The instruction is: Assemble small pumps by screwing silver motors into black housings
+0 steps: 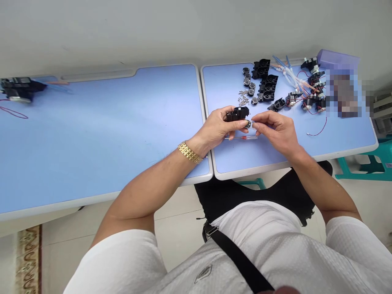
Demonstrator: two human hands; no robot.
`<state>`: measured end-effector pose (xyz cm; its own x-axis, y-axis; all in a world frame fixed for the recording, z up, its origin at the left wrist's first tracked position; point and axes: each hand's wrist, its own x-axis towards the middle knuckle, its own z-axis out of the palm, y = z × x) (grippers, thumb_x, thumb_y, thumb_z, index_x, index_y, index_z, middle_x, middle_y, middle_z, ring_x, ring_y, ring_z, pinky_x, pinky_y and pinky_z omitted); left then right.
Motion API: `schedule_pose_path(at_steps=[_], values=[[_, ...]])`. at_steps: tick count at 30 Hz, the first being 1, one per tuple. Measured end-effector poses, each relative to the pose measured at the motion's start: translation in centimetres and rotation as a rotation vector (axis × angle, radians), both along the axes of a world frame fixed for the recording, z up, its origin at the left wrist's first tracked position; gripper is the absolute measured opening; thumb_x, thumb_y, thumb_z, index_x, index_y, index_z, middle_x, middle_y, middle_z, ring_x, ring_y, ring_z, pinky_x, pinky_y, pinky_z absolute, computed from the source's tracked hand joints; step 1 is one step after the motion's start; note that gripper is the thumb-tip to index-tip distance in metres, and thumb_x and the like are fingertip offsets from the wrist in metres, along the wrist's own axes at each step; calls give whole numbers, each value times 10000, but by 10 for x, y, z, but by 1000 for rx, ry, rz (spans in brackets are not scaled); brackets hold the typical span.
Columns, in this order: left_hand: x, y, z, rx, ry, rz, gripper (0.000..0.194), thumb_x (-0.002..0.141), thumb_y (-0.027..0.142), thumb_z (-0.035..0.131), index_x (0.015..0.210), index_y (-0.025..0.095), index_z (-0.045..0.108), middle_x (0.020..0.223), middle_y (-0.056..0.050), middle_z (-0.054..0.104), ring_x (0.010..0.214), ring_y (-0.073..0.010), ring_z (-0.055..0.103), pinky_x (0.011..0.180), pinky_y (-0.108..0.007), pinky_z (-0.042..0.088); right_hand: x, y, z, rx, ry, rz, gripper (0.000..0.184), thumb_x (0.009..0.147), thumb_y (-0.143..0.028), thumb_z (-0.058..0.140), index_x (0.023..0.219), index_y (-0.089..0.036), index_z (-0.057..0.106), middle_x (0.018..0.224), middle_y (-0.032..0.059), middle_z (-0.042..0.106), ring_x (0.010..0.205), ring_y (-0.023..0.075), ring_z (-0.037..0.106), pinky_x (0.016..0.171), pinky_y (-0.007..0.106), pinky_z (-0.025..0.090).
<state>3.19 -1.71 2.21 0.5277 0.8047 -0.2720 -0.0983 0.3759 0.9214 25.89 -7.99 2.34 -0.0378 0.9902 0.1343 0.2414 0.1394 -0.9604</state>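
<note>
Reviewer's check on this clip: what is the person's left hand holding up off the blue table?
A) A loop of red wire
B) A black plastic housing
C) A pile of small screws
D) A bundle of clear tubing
B. The left hand grips a black plastic housing above the blue table, while the right hand works close beside it.

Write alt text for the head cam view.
A person's left hand holds a black plastic housing, and the right hand is at a small round metal part beside it, above a blue table. Farther along lie more black housings, small screws and wired motor-like units.
</note>
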Motion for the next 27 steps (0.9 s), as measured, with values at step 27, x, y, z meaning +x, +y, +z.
schedule_pose_path(at_steps=[27], values=[[-8,5,6,97,118,-193,452,746,300,1068,1021,157,739,840,-61,825,828,-232,872,500,-200,552,11,-3,-1,-107,-166,137,337,1027,-475,715,1135,-231,921,737,-30,656,650,133,511,654,303,502]])
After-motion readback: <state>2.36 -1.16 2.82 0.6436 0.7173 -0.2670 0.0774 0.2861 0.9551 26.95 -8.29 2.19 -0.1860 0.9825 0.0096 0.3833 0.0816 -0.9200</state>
